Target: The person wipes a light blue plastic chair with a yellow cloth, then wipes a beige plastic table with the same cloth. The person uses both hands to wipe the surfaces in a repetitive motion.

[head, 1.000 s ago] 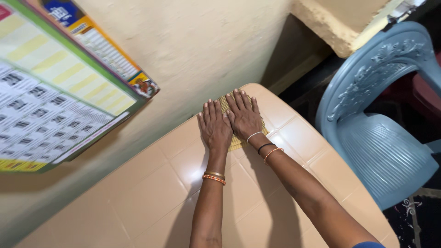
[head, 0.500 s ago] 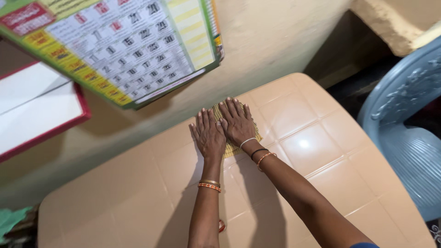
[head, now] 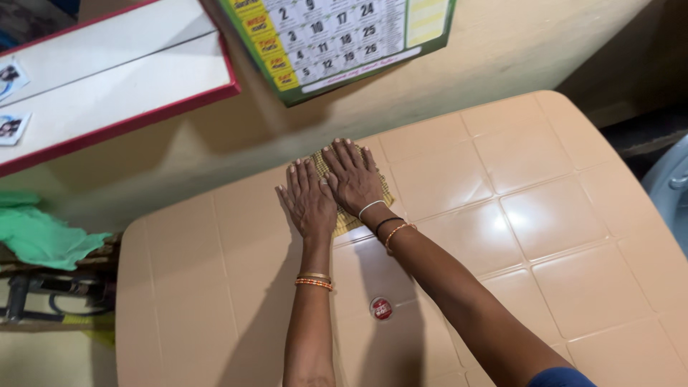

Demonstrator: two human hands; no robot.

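My left hand (head: 308, 202) and my right hand (head: 351, 175) lie flat, side by side, palms down, pressing on a small yellow woven mat (head: 346, 221) at the far edge of a beige plastic table (head: 545, 236). The fingers are straight and slightly spread. Most of the mat is hidden under the hands; only its edges show. Bangles circle both wrists.
A small round red sticker (head: 380, 308) sits on the table between my forearms. A wall calendar (head: 337, 36) hangs above the hands, beside a red-framed white board (head: 107, 86). Green cloth (head: 39, 236) lies left of the table. A grey chair edge (head: 670, 190) shows at right.
The view has swung left and down: the calendar slid right, the red-framed board and green cloth came into sight, the chair mostly left. Both hands stay flat on the mat.
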